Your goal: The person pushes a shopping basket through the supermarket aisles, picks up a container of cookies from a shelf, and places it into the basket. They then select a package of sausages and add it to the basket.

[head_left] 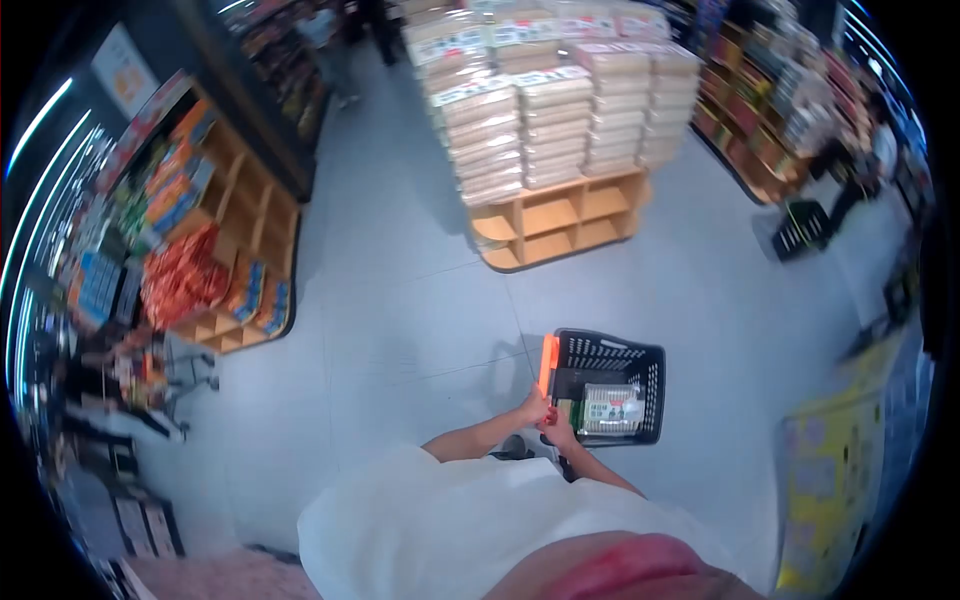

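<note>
A black shopping basket (655,385) with slotted sides is in front of me, just right of the middle of the view. Its orange handle (548,362) runs along the side facing left. My left hand (535,406) is closed around the lower part of this handle. Right beside it, my right hand (557,428) is closed at the handle's near end, its fingers partly hidden. Inside the basket lies a clear-wrapped pack with a white label (612,408). A narrow greenish item (571,412) sits at its left, near my right hand.
Ahead, tall stacks of wrapped packs (555,125) stand on a wooden shelf unit (560,215). Another wooden display (250,205) with bagged goods is at left, near a person with a cart (190,370). At right are shelves, a person, a dark basket (800,230) and a yellow panel (825,480).
</note>
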`<control>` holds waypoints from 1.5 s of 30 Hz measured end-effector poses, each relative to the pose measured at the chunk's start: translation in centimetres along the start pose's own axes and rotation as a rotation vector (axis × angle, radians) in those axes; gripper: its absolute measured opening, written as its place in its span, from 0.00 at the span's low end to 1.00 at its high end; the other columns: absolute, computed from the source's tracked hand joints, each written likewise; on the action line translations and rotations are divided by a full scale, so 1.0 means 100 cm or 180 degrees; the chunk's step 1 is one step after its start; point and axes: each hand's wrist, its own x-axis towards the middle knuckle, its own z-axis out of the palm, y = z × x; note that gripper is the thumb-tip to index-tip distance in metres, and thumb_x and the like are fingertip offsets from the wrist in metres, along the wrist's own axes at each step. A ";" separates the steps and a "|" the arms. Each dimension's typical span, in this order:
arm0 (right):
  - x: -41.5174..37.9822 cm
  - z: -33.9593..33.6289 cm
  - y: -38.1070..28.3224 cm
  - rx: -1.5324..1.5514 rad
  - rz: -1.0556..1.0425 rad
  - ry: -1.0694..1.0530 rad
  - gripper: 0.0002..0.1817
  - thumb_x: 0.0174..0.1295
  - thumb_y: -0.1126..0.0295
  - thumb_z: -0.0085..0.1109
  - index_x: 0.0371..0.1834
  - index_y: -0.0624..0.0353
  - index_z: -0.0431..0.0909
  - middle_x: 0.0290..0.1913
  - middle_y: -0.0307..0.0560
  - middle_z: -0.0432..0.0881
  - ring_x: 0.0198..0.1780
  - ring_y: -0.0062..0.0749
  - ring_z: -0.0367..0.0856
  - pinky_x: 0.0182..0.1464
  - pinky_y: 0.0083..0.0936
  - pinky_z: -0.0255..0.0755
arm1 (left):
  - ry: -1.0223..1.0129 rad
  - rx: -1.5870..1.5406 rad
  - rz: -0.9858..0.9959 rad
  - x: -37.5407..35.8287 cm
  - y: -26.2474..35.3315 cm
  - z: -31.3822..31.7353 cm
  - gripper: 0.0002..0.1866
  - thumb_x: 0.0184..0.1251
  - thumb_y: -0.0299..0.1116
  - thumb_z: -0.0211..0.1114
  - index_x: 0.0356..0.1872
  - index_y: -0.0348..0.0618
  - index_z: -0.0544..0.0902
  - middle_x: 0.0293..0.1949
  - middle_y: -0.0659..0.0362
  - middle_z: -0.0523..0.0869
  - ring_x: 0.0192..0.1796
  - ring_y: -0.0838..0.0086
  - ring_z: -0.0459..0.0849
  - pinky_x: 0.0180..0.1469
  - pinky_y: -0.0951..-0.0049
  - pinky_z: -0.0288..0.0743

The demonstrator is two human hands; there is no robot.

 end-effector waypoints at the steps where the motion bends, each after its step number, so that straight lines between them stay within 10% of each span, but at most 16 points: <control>1: 0.014 -0.005 0.027 -0.0300 -0.0378 0.0159 0.27 0.53 0.74 0.66 0.57 0.63 0.68 0.43 0.47 0.82 0.45 0.30 0.82 0.47 0.27 0.77 | 0.0032 0.0714 0.0151 0.008 -0.009 0.014 0.29 0.70 0.35 0.57 0.63 0.31 0.55 0.44 0.43 0.78 0.46 0.57 0.82 0.48 0.59 0.77; 6: -0.034 -0.054 0.029 -0.0715 -0.0827 0.1554 0.31 0.47 0.64 0.70 0.57 0.57 0.73 0.45 0.53 0.81 0.48 0.52 0.79 0.52 0.38 0.74 | -0.0553 0.1652 0.1589 0.063 -0.028 0.087 0.28 0.67 0.38 0.62 0.57 0.31 0.60 0.44 0.42 0.80 0.43 0.57 0.84 0.45 0.61 0.77; 9: -0.021 -0.089 0.034 -0.0512 -0.0572 0.1783 0.28 0.48 0.62 0.68 0.55 0.55 0.75 0.53 0.57 0.77 0.59 0.50 0.73 0.58 0.40 0.70 | -0.1336 0.1442 0.0983 0.075 0.016 0.116 0.27 0.67 0.37 0.62 0.57 0.32 0.61 0.43 0.44 0.80 0.45 0.59 0.84 0.43 0.63 0.78; 18: -0.033 -0.201 0.022 -0.0272 -0.0483 0.2610 0.14 0.48 0.61 0.61 0.31 0.60 0.84 0.28 0.59 0.83 0.31 0.48 0.84 0.37 0.39 0.77 | -0.2131 0.2187 0.0367 0.100 0.070 0.221 0.25 0.73 0.49 0.52 0.57 0.38 0.66 0.32 0.53 0.83 0.20 0.69 0.83 0.14 0.72 0.71; 30: -0.072 -0.337 0.033 -0.0812 0.0124 0.2318 0.16 0.46 0.59 0.63 0.34 0.57 0.85 0.32 0.55 0.85 0.35 0.50 0.85 0.38 0.40 0.78 | -0.3624 0.2735 0.0483 0.141 0.111 0.354 0.31 0.73 0.62 0.41 0.56 0.44 0.74 0.29 0.56 0.83 0.26 0.71 0.84 0.22 0.70 0.75; 33: -0.094 -0.370 -0.007 -0.1419 0.0695 0.2750 0.20 0.49 0.53 0.63 0.39 0.55 0.86 0.33 0.57 0.85 0.38 0.53 0.85 0.40 0.43 0.78 | -0.3388 0.3766 0.0462 0.083 0.227 0.365 0.29 0.73 0.59 0.44 0.55 0.47 0.78 0.29 0.53 0.83 0.30 0.67 0.85 0.30 0.68 0.79; 35: -0.098 -0.387 -0.036 -0.1502 0.1018 0.2789 0.22 0.54 0.51 0.60 0.42 0.57 0.84 0.36 0.52 0.86 0.40 0.47 0.85 0.44 0.37 0.77 | -0.3386 0.3646 0.2077 0.141 0.200 0.389 0.20 0.65 0.50 0.57 0.43 0.44 0.84 0.36 0.49 0.87 0.37 0.57 0.84 0.40 0.56 0.76; 38: -0.054 -0.451 -0.006 -0.1608 0.1086 0.2810 0.22 0.55 0.49 0.59 0.40 0.57 0.85 0.35 0.50 0.86 0.38 0.44 0.85 0.43 0.36 0.77 | -0.2933 0.3068 0.2227 0.199 0.208 0.417 0.16 0.61 0.45 0.60 0.38 0.43 0.85 0.36 0.49 0.87 0.36 0.56 0.84 0.40 0.56 0.75; 43: 0.021 -0.548 0.050 -0.1047 0.1287 0.2884 0.24 0.57 0.46 0.57 0.37 0.57 0.85 0.33 0.47 0.87 0.35 0.38 0.84 0.42 0.32 0.76 | -0.1898 0.2925 0.1376 0.218 0.252 0.341 0.16 0.59 0.38 0.56 0.42 0.41 0.84 0.40 0.46 0.86 0.42 0.52 0.84 0.44 0.55 0.76; 45: 0.043 -0.584 0.084 -0.0838 0.1325 0.2967 0.25 0.58 0.44 0.57 0.36 0.57 0.85 0.33 0.46 0.87 0.34 0.36 0.84 0.41 0.31 0.76 | -0.1256 0.3202 0.0919 0.293 0.172 0.326 0.18 0.59 0.36 0.54 0.45 0.38 0.83 0.45 0.44 0.85 0.48 0.50 0.83 0.50 0.55 0.76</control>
